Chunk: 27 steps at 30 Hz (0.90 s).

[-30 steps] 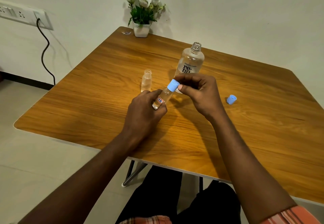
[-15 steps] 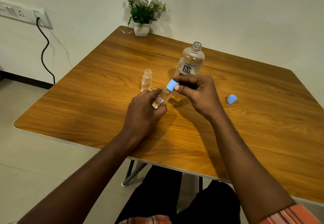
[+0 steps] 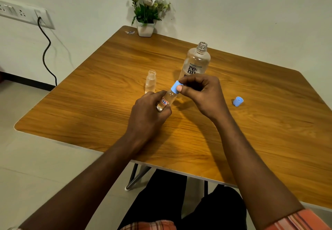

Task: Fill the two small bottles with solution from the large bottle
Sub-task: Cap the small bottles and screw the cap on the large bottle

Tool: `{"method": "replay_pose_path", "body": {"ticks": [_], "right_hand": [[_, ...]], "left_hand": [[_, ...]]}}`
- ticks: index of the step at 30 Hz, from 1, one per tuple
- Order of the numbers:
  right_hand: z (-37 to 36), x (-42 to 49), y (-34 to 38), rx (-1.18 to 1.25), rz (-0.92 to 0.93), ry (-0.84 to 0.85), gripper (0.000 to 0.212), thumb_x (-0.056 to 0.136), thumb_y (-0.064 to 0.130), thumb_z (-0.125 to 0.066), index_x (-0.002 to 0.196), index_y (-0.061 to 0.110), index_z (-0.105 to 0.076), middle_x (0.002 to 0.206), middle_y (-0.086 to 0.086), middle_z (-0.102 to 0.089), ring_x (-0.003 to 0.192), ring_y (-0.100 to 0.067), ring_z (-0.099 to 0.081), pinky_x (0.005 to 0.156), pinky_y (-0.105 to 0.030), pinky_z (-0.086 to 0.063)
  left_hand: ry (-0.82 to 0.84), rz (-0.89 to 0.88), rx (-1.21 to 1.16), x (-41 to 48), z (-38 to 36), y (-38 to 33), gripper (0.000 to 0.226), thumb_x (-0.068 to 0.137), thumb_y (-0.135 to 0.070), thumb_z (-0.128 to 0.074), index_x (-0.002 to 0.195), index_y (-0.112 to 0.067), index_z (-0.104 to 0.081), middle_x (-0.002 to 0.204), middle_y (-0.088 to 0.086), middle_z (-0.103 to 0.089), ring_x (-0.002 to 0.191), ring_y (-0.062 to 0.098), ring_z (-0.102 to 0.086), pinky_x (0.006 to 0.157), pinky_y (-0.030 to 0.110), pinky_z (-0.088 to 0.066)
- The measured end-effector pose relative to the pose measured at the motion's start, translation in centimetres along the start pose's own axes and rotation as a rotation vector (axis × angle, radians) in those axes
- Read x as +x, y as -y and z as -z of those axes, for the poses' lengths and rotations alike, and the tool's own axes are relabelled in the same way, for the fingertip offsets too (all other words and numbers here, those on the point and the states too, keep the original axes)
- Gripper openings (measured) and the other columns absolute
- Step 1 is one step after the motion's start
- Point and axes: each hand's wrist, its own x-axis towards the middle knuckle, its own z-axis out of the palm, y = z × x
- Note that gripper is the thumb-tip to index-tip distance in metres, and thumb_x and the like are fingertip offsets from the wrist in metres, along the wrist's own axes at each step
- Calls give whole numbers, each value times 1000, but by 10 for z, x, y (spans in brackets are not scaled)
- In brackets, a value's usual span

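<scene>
Our right hand (image 3: 201,95) pinches the blue cap (image 3: 176,87) between thumb and curled forefinger, the cap sitting on the neck of a small labelled bottle (image 3: 166,100). Our left hand (image 3: 149,111) wraps its fingers round that bottle's lower half, holding it tilted over the wooden table (image 3: 89,95). Just beyond our left hand the second small bottle (image 3: 150,82) stands upright and uncapped. The large bottle (image 3: 196,62) stands open behind our right hand. A loose blue cap (image 3: 238,101) lies well apart to the right, and a potted flower plant (image 3: 145,28) sits at the far corner.
</scene>
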Motion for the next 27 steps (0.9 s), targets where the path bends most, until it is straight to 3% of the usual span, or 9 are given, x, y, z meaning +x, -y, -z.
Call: {"method": "replay_pose_path", "body": {"ticks": [3,8,14,20,24,27], "right_hand": [[1,-1,-1,5,13,0,16,82,12,-75,97,8,-73,93,-6,-73,88,-20,-69,76,-28,-56],[3,1,1,-8,18,57,27,83,0,-70,106,14,-72,102,-1,-72,97,-13,-68,85,-27,-56],[0,0,1,-17,19,9,17,81,15,-76,97,10,-74,93,-2,-74,88,-17,-70,76,-31,-57],[4,2,3,5,16,102,35,82,-4,-69,112,14,-69,107,-1,-71,101,-13,-68,88,-26,-54],[2,2,4,-11,-24,80,25,81,8,-75,104,17,-72,99,6,-72,95,-7,-68,83,-23,-55],[0,2,2,-48,-21,46,22,80,18,-78,100,14,-73,95,1,-73,91,-11,-69,80,-27,-56]], "left_hand": [[-1,1,3,1,0,0,35,76,-28,-60,110,-20,-66,87,6,-65,78,22,-60,68,45,-51],[-3,7,3,0,0,0,38,76,-27,-60,113,-21,-66,87,6,-65,79,22,-61,70,45,-51],[7,4,4,0,0,0,42,77,-30,-59,117,-20,-65,90,6,-66,81,21,-61,71,44,-51],[-14,8,-23,0,-1,1,38,77,-26,-61,114,-20,-65,90,8,-67,81,22,-62,71,46,-53],[-11,-2,-25,-1,0,-1,35,77,-24,-61,110,-17,-66,89,8,-67,79,22,-62,70,47,-52],[2,-7,-18,-1,1,-1,34,77,-26,-60,109,-17,-65,89,9,-66,79,23,-62,70,46,-52]]}}
